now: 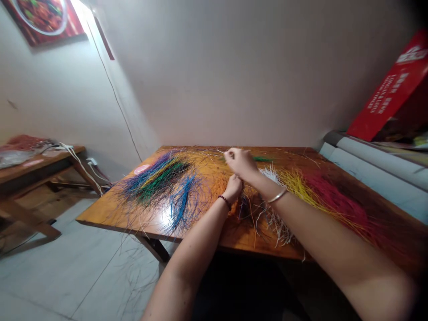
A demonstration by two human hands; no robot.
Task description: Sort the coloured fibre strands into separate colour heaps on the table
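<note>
My left hand [233, 188] is closed in a fist over orange strands [219, 187]; what lies inside its fingers is too small to make out. Just above and beyond it, my right hand [241, 162] is pinched, with a thin pale strand [220, 152] showing at its fingertips. Left of my hands lie a blue bundle [182, 203] and a wider spread of purple, yellow and green strands [160, 178]. White strands [279, 227] are under my right forearm, beside yellow strands [297, 185] and red strands [337, 198]. A green bundle [262, 159] sits behind my right wrist.
The wooden table [110, 214] stands against a wall. A second table [75, 154] with cables and a reddish heap [26, 142] is at the left. On the right, a red box [389, 89] rests above large pale rolls [384, 154].
</note>
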